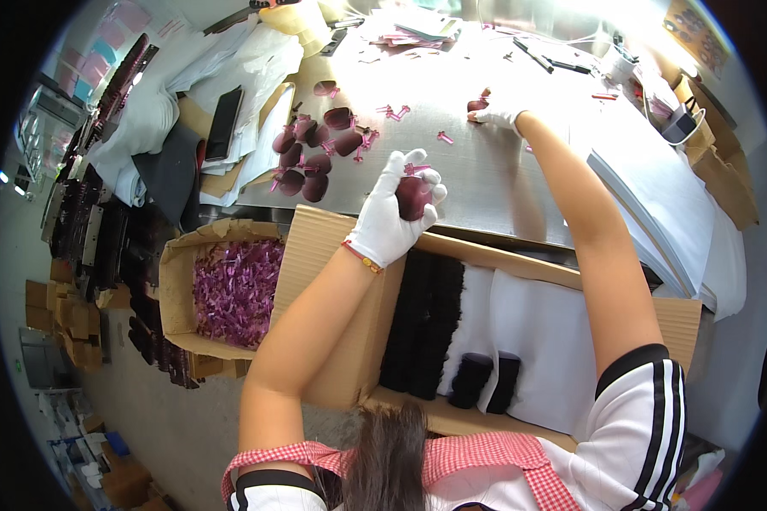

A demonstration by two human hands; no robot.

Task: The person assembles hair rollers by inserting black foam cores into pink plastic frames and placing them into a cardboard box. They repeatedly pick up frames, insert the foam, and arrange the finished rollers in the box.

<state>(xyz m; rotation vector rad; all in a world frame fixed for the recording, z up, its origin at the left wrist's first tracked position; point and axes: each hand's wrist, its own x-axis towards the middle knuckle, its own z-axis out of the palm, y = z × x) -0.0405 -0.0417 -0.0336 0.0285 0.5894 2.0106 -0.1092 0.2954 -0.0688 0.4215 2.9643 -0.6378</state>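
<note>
We saw the left hand, in a white glove, at the middle of the frame, above the near edge of the metal table. Its fingers were curled around a plum lens, the piece being handled, with a small pink stem showing near the fingertips; we could not tell whether stem and lens were joined.

The right hand, also gloved, was stretched out to the upper right of centre, its fingertips at a reddish lens piece on the tabletop. Glare and distance kept us from telling whether it had a grip or only touched.

A loose cluster of purple lenses lay at upper centre-left, some overlapping, with more pink stems scattered to their right. Below them, at centre-left, a small carton held a heap of purple pieces. Beneath the forearms, a large carton contained dark rows beside white sheeting.

We judged the step in hand to be handling single lenses, one held while the other hand reached. The next move, we thought, called for a light pinch by the right fingertips and a steady left hold, without rubbing the lens face.
</note>
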